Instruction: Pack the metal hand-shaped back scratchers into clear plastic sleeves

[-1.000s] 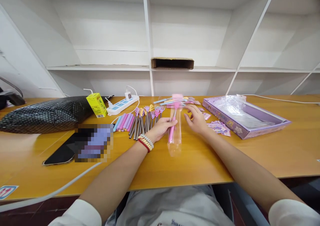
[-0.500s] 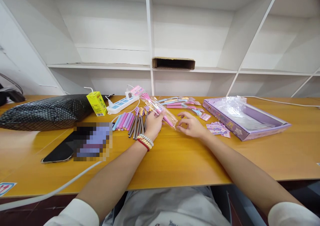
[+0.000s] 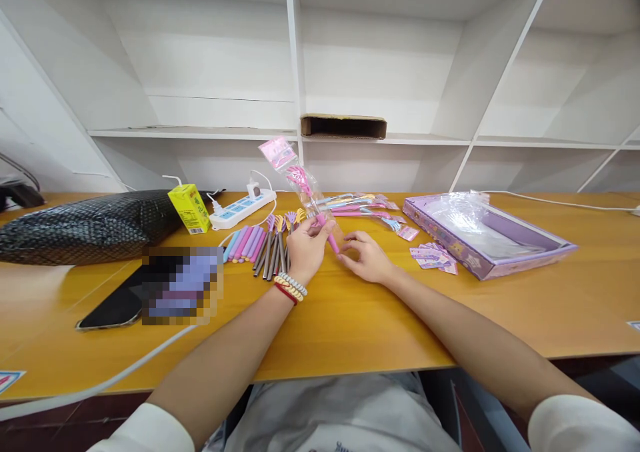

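Note:
My left hand (image 3: 307,245) grips a pink back scratcher (image 3: 327,233), thumb and fingers closed around its handle. The scratcher sits in a clear plastic bag (image 3: 315,202) with a pink printed card (image 3: 278,152) at its upper end. Claw end up, it slants away from me. My right hand (image 3: 369,257) is beside the lower tip, thumb and fingers curved and apart; whether they touch the bag I cannot tell. Left of my left hand lie several back scratcher rods (image 3: 270,255) with coloured claws, and pastel handle sleeves (image 3: 245,244). Bagged back scratchers (image 3: 353,205) lie behind my hands.
To the right are printed cards (image 3: 433,257) and a purple box (image 3: 483,265) holding clear bags (image 3: 467,212). On the left are a power strip (image 3: 243,210), a yellow drink carton (image 3: 190,209), a phone (image 3: 115,302) and a black wrapped bundle (image 3: 95,225). Shelves stand behind.
The bagged back scratcher has tilted up, its card end rising above the power strip. Its lower end and my right hand have shifted slightly left.

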The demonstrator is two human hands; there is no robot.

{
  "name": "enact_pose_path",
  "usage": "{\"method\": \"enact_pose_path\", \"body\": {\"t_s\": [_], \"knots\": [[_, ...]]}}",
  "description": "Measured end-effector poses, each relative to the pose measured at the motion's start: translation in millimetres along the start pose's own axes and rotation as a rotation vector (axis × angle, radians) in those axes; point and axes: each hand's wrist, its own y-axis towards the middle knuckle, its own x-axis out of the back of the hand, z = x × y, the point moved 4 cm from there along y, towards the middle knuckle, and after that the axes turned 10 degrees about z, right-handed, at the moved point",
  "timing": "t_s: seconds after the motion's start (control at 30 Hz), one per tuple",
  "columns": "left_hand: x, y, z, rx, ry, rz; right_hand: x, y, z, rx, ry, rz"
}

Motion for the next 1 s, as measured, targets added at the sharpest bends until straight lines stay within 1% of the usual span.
{"method": "enact_pose_path", "body": {"t_s": [0.2, 0.4, 0.6, 0.77, 0.87, 1.0], "knots": [[-2.6, -5, -12, -0.088, 0.091, -0.002, -5, 1, -3, -0.029, 0.052, 0.034], [-4.9, -7, -11, -0.08, 0.145, 0.002, -7, 2, 0, -0.004, 0.101, 0.096], [-7.5, -5, -6, -0.066, 0.099, 0.045, -8, 3, -3, -0.03, 0.102, 0.113], [-11.2, -4, -2, -0.016, -0.062, 0.07, -7, 4, -8, -0.076, 0.113, 0.093], [-11.6, -4, -4, -0.013, -0.099, 0.074, -7, 4, -12, -0.103, 0.103, 0.08], [-7.8, -4, -9, -0.023, -0.087, 0.059, -7, 4, -14, -0.129, 0.082, 0.08]]}}
